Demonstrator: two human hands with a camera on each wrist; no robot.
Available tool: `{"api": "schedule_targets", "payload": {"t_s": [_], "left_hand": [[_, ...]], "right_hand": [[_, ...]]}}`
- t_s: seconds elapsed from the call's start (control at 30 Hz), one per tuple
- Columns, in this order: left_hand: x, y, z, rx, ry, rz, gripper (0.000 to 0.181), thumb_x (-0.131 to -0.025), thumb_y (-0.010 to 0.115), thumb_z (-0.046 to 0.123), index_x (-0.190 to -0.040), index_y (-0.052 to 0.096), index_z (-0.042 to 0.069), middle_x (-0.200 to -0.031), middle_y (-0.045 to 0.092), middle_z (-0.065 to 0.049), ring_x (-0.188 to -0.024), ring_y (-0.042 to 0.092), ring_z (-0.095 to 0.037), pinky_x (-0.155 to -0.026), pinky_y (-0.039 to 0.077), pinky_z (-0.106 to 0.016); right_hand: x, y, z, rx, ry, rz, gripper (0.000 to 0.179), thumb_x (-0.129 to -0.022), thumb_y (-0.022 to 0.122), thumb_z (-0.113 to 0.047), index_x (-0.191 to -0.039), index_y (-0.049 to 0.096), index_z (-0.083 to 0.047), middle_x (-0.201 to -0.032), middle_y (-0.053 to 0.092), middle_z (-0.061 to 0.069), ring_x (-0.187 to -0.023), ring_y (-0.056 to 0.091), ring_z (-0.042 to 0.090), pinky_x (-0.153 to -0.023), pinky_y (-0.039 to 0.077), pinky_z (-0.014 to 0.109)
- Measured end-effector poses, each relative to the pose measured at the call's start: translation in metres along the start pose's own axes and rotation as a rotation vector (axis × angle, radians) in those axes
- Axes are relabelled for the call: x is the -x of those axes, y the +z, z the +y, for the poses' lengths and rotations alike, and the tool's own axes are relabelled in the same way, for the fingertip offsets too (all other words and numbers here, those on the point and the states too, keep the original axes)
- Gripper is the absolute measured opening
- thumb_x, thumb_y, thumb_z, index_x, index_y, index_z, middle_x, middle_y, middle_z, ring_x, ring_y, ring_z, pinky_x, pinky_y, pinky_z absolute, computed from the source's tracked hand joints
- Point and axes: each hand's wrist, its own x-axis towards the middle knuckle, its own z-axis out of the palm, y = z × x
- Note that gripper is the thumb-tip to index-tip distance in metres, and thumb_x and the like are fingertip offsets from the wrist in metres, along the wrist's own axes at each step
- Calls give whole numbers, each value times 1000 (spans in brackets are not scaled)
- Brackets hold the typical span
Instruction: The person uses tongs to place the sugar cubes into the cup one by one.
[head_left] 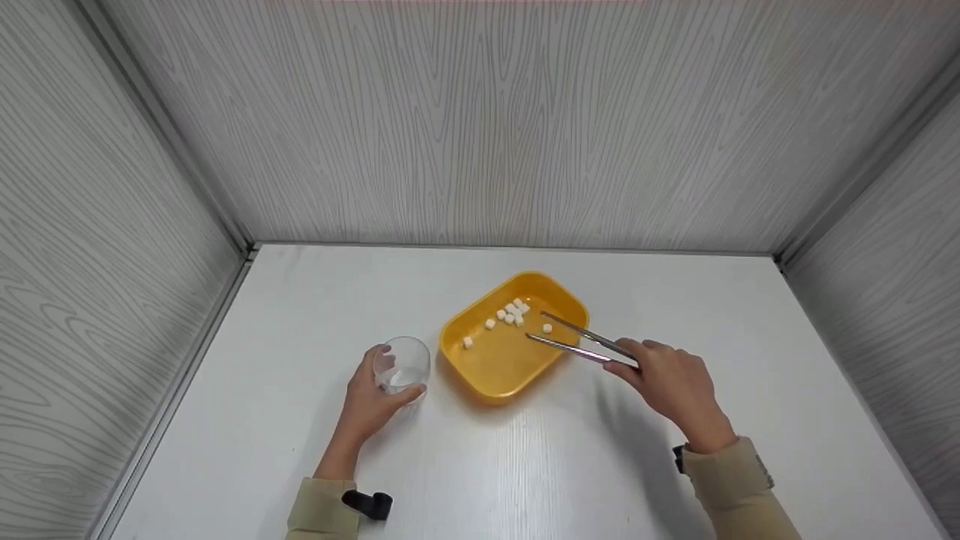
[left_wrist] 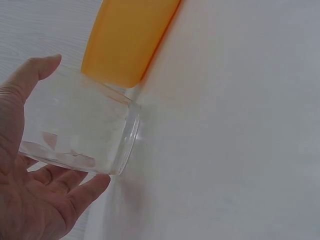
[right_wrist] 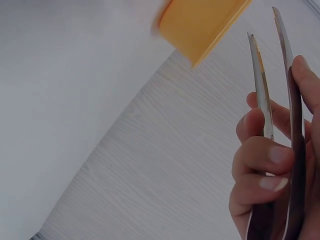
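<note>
My left hand (head_left: 371, 397) holds a clear drinking glass (head_left: 405, 364) around its side, thumb on one side and fingers on the other. In the left wrist view the glass (left_wrist: 85, 122) looks see-through, with nothing evident inside. My right hand (head_left: 671, 379) grips a pair of metal tongs (head_left: 592, 354), whose two arms stand apart. The tongs' tips hang over the yellow tray (head_left: 495, 386), with no cube between them. Several small white cubes (head_left: 514, 315) lie in the tray, most bunched at its far side; a single cube (head_left: 547, 328) sits near the tongs.
The tray stands on a white table (head_left: 480, 465), just right of the glass. Grey wood-grain panels (head_left: 480, 135) enclose the table at the back and both sides. Black straps (head_left: 367, 504) show at the sleeves.
</note>
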Motion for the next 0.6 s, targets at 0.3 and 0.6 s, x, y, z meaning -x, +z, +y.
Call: {"api": "schedule_targets", "payload": {"t_s": [0.3,0.6], "left_hand": [[1,-1,0,1,-17,-7,95,-70,88,39,-145,37,12,-140,50,-17,-130,45,-30,-108,35,-54],[-1,0,0,-2,8,6,91,-71,88,35,-142,38,9,-137,51,-19,-129,47,-33,-106,37,-54]], "right_hand": [[-19,13,-30,43,-50,0,32,-85,74,-44,-97,71,-14,-60,49,-4,-46,38,13,-41,36,27],[-35,21,-54,61,-83,7,35,-84,70,-50,-99,74,-18,-67,63,2,-47,51,20,-41,42,33]]}}
